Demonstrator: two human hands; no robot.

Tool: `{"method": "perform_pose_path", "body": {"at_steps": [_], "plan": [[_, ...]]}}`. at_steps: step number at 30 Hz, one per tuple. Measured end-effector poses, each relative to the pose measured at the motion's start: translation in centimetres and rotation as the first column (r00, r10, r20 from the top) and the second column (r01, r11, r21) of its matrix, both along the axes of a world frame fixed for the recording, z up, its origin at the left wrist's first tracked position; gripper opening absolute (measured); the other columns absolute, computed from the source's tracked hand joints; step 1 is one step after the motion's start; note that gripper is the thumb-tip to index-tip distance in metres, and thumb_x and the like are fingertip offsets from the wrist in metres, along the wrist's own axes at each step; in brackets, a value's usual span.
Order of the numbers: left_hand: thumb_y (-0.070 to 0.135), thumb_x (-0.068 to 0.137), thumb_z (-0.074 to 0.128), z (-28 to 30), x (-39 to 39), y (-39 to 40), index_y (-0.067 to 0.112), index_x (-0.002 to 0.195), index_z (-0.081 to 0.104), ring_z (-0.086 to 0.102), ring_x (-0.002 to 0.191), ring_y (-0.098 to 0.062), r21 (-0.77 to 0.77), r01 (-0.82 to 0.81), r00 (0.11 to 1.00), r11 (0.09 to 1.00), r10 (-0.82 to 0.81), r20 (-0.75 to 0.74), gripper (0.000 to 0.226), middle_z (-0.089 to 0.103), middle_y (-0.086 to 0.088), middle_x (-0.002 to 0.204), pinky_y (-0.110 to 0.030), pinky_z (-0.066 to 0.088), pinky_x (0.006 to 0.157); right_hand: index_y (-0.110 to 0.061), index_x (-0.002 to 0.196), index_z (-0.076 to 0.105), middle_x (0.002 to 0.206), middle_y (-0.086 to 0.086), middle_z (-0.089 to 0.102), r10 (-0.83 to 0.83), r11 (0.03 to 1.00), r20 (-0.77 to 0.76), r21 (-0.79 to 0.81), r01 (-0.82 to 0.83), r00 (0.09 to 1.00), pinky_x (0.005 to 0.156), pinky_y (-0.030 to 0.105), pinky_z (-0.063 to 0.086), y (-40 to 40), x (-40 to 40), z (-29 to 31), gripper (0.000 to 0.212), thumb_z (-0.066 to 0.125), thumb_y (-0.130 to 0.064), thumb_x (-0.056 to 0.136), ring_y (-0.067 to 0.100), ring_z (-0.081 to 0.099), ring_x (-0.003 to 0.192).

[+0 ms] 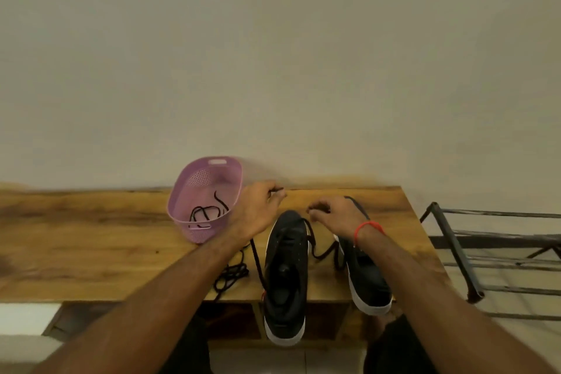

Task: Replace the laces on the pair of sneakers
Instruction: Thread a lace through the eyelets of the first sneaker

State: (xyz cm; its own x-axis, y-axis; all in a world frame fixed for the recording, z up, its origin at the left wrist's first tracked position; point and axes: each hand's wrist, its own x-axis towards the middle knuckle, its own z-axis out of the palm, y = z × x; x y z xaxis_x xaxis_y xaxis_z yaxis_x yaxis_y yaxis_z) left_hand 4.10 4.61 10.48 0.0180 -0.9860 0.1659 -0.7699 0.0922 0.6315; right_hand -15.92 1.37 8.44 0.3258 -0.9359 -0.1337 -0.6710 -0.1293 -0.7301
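A person's left hand (258, 209) and right hand (337, 214), held apart, each pinch an end of the black lace (315, 247) above the near black sneaker (285, 276) on the worktop (91, 240), apparently evening its lengths for threading.

Both bare forearms reach up from the lower corners of the frame toward its middle. The left hand (254, 212) is a little higher, fingers curled and pinching a dark lace end. The right hand (333, 215), palm down with curled fingers, wears a red band at the wrist.
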Motion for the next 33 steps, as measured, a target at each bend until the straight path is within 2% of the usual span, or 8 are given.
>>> {"method": "perform_pose_path", "body": {"at_steps": [4,9,13,17,21,27,30,33], "plan": [[0.045,0.097,0.061,-5.1,-0.3,0.2,0.030,0.097,0.066,0.062,0.090,-0.010,0.184,0.001,0.999,0.983,-0.010,0.048,0.016,0.066,0.012,0.094,-0.022,0.040,0.069,-0.016,0.104,0.072,0.103,0.001,0.071,-0.055,0.997,-0.095,0.049,0.060,0.994,0.080,0.023,0.045,-0.4,-0.1,-4.5,0.015,0.061,-0.024,0.097,0.014,0.063,0.095],[0.072,0.083,0.060,-8.6,-1.4,0.9,0.035,0.099,0.060,0.052,0.091,-0.007,0.292,0.039,0.959,0.956,-0.117,0.257,0.040,0.053,0.011,0.097,-0.027,0.042,0.071,-0.020,0.101,0.072,0.097,-0.001,0.071,-0.102,0.993,-0.116,0.055,0.109,0.988,0.077,0.023,0.048,-0.8,-0.2,-7.5,0.014,0.060,-0.024,0.096,0.013,0.063,0.090],[0.061,0.090,0.060,-9.0,-2.4,0.8,0.033,0.087,0.055,0.047,0.083,-0.008,0.275,-0.022,0.928,0.961,-0.083,0.364,0.028,0.049,0.008,0.094,-0.026,0.035,0.062,-0.022,0.095,0.071,0.091,-0.001,0.069,-0.021,0.996,-0.174,0.077,0.035,0.985,0.067,0.021,0.046,-0.9,0.1,-8.2,0.012,0.059,-0.024,0.095,0.013,0.063,0.083],[0.073,0.087,0.054,-8.5,-3.1,1.2,0.030,0.083,0.052,0.052,0.078,-0.010,0.218,-0.026,0.927,0.976,-0.059,0.371,0.043,0.051,0.006,0.089,-0.028,0.043,0.060,-0.021,0.099,0.067,0.094,0.001,0.069,0.062,0.994,-0.221,0.099,-0.041,0.973,0.079,0.033,0.056,-0.7,0.0,-8.4,0.010,0.060,-0.025,0.093,0.017,0.065,0.088],[0.050,0.094,0.059,-7.6,-2.9,1.1,0.029,0.090,0.053,0.051,0.079,-0.009,0.219,-0.007,0.908,0.976,-0.086,0.409,0.022,0.049,0.006,0.094,-0.026,0.040,0.059,-0.020,0.107,0.069,0.103,-0.001,0.070,0.059,0.995,-0.160,0.094,-0.044,0.985,0.083,0.026,0.050,-0.7,0.2,-8.5,0.016,0.063,-0.028,0.096,0.013,0.064,0.095],[0.040,0.094,0.055,-6.1,1.7,0.4,0.023,0.086,0.057,0.051,0.068,-0.011,0.109,-0.307,0.903,0.946,0.253,0.347,0.019,0.058,0.003,0.085,-0.034,0.041,0.061,-0.020,0.100,0.070,0.100,-0.004,0.069,0.025,0.996,-0.091,0.083,-0.018,0.996,0.085,0.023,0.044,-0.5,0.6,-8.5,0.011,0.065,-0.028,0.095,0.010,0.061,0.099],[0.050,0.097,0.053,-6.4,3.2,0.5,0.018,0.111,0.057,0.062,0.092,-0.024,0.152,-0.360,0.892,0.920,0.292,0.345,0.035,0.062,-0.006,0.111,-0.041,0.050,0.073,-0.019,0.097,0.068,0.092,-0.005,0.069,-0.002,0.997,-0.084,0.071,0.008,0.996,0.081,0.025,0.049,-0.3,0.7,-8.4,0.010,0.064,-0.028,0.095,0.010,0.064,0.092],[0.072,0.093,0.046,-7.7,1.0,1.4,0.030,0.141,0.042,0.057,0.120,-0.029,0.308,-0.218,0.952,0.926,0.132,0.276,0.064,0.053,-0.005,0.134,-0.044,0.048,0.085,-0.018,0.096,0.065,0.089,-0.003,0.066,-0.005,0.999,-0.095,0.045,0.009,0.995,0.068,0.021,0.048,-0.2,0.7,-8.1,0.009,0.062,-0.027,0.095,0.011,0.063,0.083]]}}
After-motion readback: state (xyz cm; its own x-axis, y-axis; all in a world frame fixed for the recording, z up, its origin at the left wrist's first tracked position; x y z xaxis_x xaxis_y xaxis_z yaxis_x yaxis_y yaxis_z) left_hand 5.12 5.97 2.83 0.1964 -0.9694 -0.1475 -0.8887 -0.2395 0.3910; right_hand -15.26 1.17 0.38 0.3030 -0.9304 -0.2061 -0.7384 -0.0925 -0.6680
